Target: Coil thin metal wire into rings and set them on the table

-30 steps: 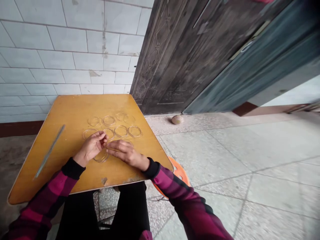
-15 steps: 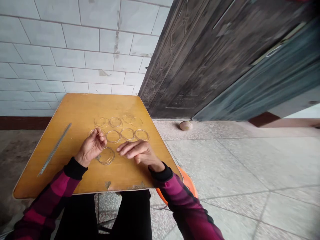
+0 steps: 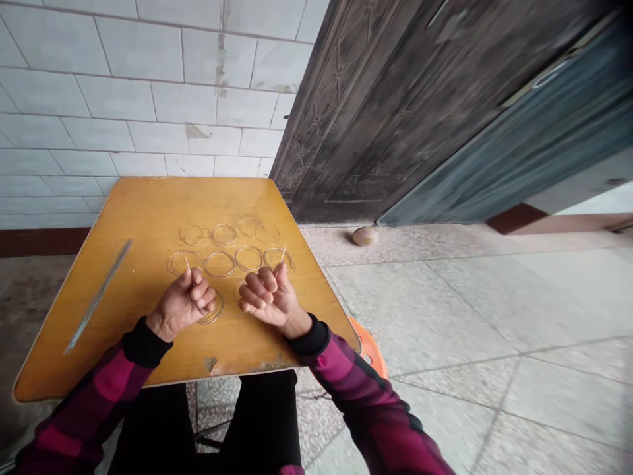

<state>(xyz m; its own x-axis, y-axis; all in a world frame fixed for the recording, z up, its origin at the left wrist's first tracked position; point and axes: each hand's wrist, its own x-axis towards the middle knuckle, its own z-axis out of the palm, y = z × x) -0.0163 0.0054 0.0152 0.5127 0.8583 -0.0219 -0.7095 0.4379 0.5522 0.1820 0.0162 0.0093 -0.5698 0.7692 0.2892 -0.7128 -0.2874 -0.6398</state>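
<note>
Several thin wire rings (image 3: 220, 264) lie in two rows on a small yellow wooden table (image 3: 148, 218). My left hand (image 3: 185, 302) is closed in a fist near the table's front, pinching a thin wire end that sticks up. Under it lies a coiled wire ring (image 3: 213, 310). My right hand (image 3: 270, 295) is also closed, pinching another thin wire end that points up. Both hands hover close together just above the tabletop, in front of the nearer row of rings.
A long thin metal strip (image 3: 97, 297) lies along the table's left side. A tiled wall is behind the table, a dark wooden door (image 3: 395, 112) to the right. A round stone (image 3: 364, 236) sits on the floor. An orange stool edge (image 3: 366, 346) shows beside my right arm.
My right hand went from fingers stretched flat on the table to a fist pinching a wire end. My left hand rose slightly, holding the other end up. The camera view shifted a little.
</note>
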